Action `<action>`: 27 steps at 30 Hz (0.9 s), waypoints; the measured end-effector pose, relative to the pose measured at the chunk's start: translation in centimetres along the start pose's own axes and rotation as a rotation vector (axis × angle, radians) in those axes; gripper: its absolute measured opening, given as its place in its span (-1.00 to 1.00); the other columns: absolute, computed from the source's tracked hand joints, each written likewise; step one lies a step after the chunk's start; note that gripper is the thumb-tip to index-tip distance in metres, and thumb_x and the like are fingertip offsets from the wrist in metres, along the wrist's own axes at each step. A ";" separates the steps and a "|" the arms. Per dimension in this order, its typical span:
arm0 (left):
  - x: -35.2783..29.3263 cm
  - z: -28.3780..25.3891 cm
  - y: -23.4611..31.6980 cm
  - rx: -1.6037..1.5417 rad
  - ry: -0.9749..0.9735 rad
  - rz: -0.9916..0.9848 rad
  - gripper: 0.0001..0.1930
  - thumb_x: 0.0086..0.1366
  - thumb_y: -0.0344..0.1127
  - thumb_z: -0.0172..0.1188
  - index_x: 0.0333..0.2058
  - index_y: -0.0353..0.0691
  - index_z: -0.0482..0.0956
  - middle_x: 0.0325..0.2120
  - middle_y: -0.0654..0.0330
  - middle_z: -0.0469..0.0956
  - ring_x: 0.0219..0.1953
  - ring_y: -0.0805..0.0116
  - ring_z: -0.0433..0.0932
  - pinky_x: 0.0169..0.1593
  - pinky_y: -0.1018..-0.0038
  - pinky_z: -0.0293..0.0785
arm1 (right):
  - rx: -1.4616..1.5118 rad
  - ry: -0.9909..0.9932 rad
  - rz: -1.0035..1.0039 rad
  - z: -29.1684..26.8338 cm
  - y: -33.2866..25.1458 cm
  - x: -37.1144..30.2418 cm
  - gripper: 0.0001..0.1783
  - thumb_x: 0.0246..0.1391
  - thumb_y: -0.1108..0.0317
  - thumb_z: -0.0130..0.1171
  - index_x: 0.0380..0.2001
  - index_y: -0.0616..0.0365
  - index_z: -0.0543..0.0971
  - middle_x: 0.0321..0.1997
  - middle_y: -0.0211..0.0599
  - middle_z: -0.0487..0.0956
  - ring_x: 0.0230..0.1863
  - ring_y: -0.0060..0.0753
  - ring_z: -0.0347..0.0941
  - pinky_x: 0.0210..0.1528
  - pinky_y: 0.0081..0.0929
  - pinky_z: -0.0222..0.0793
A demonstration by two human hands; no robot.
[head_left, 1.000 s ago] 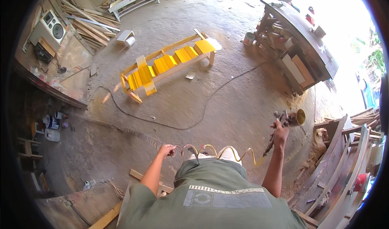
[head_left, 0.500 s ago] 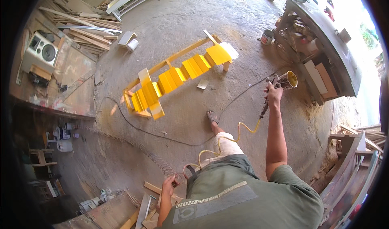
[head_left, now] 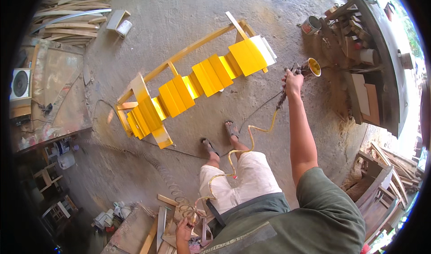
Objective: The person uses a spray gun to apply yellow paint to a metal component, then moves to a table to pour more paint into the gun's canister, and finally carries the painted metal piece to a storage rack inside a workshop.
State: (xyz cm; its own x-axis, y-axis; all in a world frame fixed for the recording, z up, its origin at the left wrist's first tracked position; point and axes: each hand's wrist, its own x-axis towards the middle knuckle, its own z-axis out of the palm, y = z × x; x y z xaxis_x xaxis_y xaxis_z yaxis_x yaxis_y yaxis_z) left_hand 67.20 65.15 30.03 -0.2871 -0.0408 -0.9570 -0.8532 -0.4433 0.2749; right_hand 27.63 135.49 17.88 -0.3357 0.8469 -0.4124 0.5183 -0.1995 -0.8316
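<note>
Near the right end of a row of yellow boards (head_left: 212, 76), the right hand (head_left: 294, 81) grasps a dark spray gun (head_left: 296, 69), fingers wrapped about its grip and the arm stretched forward. The gun's round cup (head_left: 313, 66), yellow inside, tilts to the right, apart from the boards. These lie in a slanting row across a low wooden frame (head_left: 157, 69) on the concrete floor (head_left: 188, 25), ahead of the person's sandalled feet (head_left: 231, 128). From the gun a yellow hose (head_left: 251, 139) bends back over the pale shorts (head_left: 258, 175) to the left hand (head_left: 184, 230), whose fingers are curled around the hose, low beside the body, where a clear coiled hose (head_left: 159, 166) also arrives across the floor. At right, a metal can (head_left: 311, 25) stands near a dark counter (head_left: 391, 70); at upper left, wooden strips (head_left: 72, 26) are piled near a white container (head_left: 125, 28).
</note>
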 end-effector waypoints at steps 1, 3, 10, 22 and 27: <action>0.2 0.2 -0.4 -0.016 0.006 -0.013 -0.84 0.40 -0.32 0.05 -0.21 -0.28 0.52 -0.55 0.17 0.48 -0.43 0.27 0.50 -0.02 0.17 0.50 | -0.013 -0.013 0.008 2.0 0.1 1.0 -0.75 0.15 0.32 0.23 -0.41 0.30 0.46 -0.55 -0.28 0.50 -0.64 -0.41 0.46 -0.73 -0.42 0.27; 0.6 0.8 -0.9 -0.057 0.035 -0.057 -0.82 0.41 -0.32 0.03 -0.17 -0.32 0.51 -0.54 0.16 0.48 -0.43 0.28 0.50 0.00 0.15 0.49 | -0.039 -0.032 0.001 5.1 -0.8 2.5 -0.74 0.14 0.30 0.25 -0.41 0.30 0.48 -0.54 -0.28 0.51 -0.64 -0.42 0.47 -0.72 -0.41 0.26; 1.4 4.7 1.3 -0.156 0.067 -0.116 -0.80 0.42 -0.33 0.02 -0.12 -0.35 0.48 -0.54 0.18 0.44 -0.43 0.30 0.46 0.03 0.17 0.47 | -0.022 -0.072 -0.057 12.7 -4.1 4.7 -0.72 0.11 0.26 0.28 -0.37 0.31 0.53 -0.49 -0.27 0.56 -0.58 -0.40 0.53 -0.68 -0.43 0.27; 3.9 3.9 3.8 -0.129 0.052 -0.168 -0.79 0.39 -0.31 0.08 -0.10 -0.30 0.49 -0.53 0.23 0.43 -0.40 0.36 0.46 0.05 0.21 0.46 | -0.074 -0.043 -0.077 13.6 -2.6 6.0 -0.74 0.11 0.29 0.28 -0.36 0.31 0.53 -0.49 -0.29 0.55 -0.59 -0.44 0.49 -0.68 -0.42 0.27; 4.3 4.5 6.0 -0.095 0.030 -0.199 -0.78 0.37 -0.31 0.10 -0.09 -0.30 0.49 -0.52 0.25 0.43 -0.39 0.39 0.46 0.03 0.26 0.48 | -0.114 -0.014 -0.061 10.2 -0.7 4.5 -0.72 0.12 0.28 0.27 -0.36 0.34 0.52 -0.57 -0.26 0.52 -0.72 -0.44 0.38 -0.72 -0.43 0.26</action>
State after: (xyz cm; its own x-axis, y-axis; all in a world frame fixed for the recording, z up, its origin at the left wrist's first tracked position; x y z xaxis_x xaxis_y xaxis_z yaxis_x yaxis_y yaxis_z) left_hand 58.87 66.36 28.02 -0.1033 0.0303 -0.9942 -0.8464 -0.5276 0.0719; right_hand 17.72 134.37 12.84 -0.3798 0.8484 -0.3686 0.5827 -0.0900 -0.8077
